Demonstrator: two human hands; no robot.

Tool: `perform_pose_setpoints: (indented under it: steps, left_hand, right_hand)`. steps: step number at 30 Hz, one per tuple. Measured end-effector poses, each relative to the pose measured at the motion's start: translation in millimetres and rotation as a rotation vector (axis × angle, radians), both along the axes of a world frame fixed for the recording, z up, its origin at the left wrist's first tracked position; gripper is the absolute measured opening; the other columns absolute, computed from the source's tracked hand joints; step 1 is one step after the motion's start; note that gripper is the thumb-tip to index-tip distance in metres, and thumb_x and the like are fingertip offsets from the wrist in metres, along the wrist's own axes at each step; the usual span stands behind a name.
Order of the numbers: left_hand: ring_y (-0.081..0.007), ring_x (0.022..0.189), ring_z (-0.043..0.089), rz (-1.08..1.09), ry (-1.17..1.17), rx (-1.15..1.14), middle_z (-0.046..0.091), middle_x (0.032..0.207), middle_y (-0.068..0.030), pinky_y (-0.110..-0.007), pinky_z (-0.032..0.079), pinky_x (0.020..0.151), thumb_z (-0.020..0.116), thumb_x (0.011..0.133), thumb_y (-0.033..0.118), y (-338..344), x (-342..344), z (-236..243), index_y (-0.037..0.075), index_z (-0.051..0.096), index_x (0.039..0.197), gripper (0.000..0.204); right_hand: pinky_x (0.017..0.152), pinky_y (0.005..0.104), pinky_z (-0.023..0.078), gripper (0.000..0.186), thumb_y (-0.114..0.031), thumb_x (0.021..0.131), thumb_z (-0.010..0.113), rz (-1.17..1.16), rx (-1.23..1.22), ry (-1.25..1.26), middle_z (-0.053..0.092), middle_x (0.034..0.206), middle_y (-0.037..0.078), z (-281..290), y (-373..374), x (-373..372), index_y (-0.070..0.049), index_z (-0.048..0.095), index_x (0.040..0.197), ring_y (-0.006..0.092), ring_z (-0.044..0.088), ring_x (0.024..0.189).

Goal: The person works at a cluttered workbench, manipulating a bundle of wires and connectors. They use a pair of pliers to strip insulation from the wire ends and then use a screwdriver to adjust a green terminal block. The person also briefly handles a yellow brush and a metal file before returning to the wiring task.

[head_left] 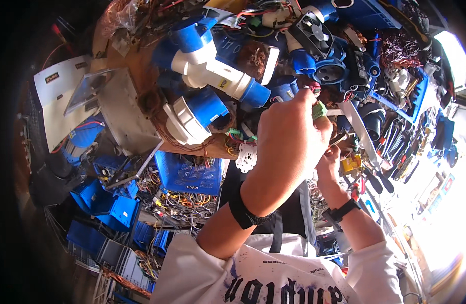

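The left hand [288, 137] was raised over the cluttered counter [136, 61], fingers curled shut around a small green terminal connector [319, 109] that poked out past the knuckles, with what looked like a short red-tipped wire end [314, 89] just above it. The right hand [328, 161] sat just below and behind the left, mostly hidden; its fingers seemed closed on something thin near the connector, perhaps a small tool, but the view was too blocked to tell what, or how tightly it was shut.

Around them lay a heap of blue and white industrial plugs [212, 71], a black cooling fan [314, 33], a blue plastic crate [190, 175] with tangled wires beside it, and a row of screwdrivers [377, 180] to the right (handles toward the person).

Judging by this alone, the work on the connector looked to be in the middle: the piece was picked out of the pile and held up for handling, while nothing showed it finished or set aside, and the heap of other parts lay unsorted.
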State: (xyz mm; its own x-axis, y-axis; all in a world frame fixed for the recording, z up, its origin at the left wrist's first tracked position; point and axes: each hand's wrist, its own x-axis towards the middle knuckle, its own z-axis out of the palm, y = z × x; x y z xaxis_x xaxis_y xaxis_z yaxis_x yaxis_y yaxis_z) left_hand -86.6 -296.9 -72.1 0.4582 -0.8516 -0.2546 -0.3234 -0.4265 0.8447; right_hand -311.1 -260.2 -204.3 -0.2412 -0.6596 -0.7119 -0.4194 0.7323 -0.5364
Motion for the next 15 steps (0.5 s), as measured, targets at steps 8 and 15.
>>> perform_pose_setpoints:
  steps: [8, 15]
  left_hand:
    - [-0.0287, 0.061, 0.067, 0.048, -0.037, -0.091, 0.066, 0.067, -0.0127, -0.035, 0.052, 0.056, 0.07, 0.077, 0.01, -2, 5, 0, 0.003, 0.063, 0.082, 0.011]
    - [-0.0309, 0.064, 0.067, 0.028, -0.085, -0.057, 0.067, 0.073, -0.0154, -0.038, 0.052, 0.057, 0.068, 0.077, 0.008, 0, 2, 13, 0.002, 0.061, 0.086, 0.013]
  right_hand:
    - [0.082, 0.0313, 0.051, 0.055, -0.011, 0.081, 0.068, -0.023, 0.001, -0.094, 0.059, 0.108, 0.011, 11, 1, 4, -0.001, 0.037, 0.125, 0.0183, 0.059, 0.097]
    - [0.086, 0.0314, 0.046, 0.04, -0.014, 0.082, 0.06, -0.107, -0.013, -0.165, 0.057, 0.107, 0.008, 38, -2, 21, -0.005, 0.044, 0.117, 0.0183, 0.056, 0.097]
